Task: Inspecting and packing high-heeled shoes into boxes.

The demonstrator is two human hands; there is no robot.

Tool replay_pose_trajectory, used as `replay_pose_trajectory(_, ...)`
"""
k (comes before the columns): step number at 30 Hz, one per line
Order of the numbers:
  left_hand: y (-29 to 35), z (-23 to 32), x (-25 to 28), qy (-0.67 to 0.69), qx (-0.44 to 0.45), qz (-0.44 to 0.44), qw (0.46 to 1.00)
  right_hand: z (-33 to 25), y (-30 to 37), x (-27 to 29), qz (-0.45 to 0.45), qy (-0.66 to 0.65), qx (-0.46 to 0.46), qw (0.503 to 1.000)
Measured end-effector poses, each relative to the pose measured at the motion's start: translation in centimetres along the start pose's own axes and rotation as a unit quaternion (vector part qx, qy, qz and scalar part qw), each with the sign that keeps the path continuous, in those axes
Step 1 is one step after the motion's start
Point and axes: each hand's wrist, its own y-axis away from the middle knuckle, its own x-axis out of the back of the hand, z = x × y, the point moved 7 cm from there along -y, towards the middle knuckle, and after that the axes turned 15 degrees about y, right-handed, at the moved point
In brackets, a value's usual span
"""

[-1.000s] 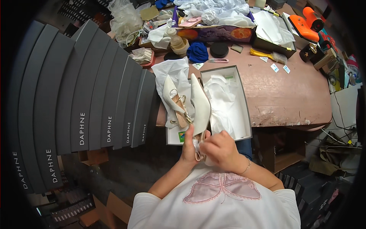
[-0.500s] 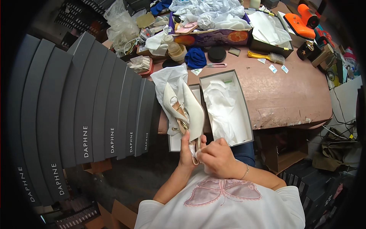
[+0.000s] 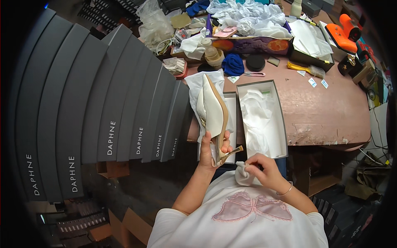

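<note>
A white pointed high-heeled shoe [image 3: 213, 113] is tilted on its side, showing its tan sole edge and slim gold heel. My left hand [image 3: 207, 153] is closed round it near the heel. Just right of the heel, my right hand [image 3: 264, 168] pinches a crumpled whitish cloth [image 3: 243, 175], apart from the shoe. Beneath and behind the shoe lie white tissue paper [image 3: 193, 87] and an open shoe box [image 3: 231, 103], partly hidden. Beside it, a second open box part [image 3: 282, 128], grey-edged with a white inside, holds white paper [image 3: 255, 113].
Grey shoe boxes [image 3: 93, 99] stand stacked high on the left. On the pink table [image 3: 326, 111] are a blue cloth [image 3: 233, 65], a round black tin [image 3: 255, 63], a yellow-handled brush [image 3: 306, 69], and a purple carton [image 3: 252, 44] heaped with crumpled paper.
My left hand has rolled the shoe so its sole and heel face right. My right hand has drawn away to the right with the cloth. The whole view has shifted.
</note>
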Motion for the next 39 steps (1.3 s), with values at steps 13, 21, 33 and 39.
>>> replay_pose_trajectory(13, 0.8, -0.8, 0.1, 0.031, -0.006, -0.003, 0.999, 1.9, -1.1, -2.2, 0.065, -0.314, -0.057, 0.946)
replay_pose_trajectory(21, 1.0, -1.4, 0.9, 0.027, -0.044, 0.02, 0.998, -4.8, -1.1, 2.0, 0.259, 0.15, 0.207, 0.931)
replay_pose_trajectory(33, 0.3, 0.2, -1.4, -0.072, -0.171, 0.066, 0.981, -4.9, -1.9, -0.8, 0.253, 0.132, 0.204, 0.936)
replay_pose_trajectory(39, 0.2, 0.8, -5.0, -0.097, -0.191, -0.007, 0.977, -3.8, -2.2, 0.9, 0.239, 0.087, 0.162, 0.953)
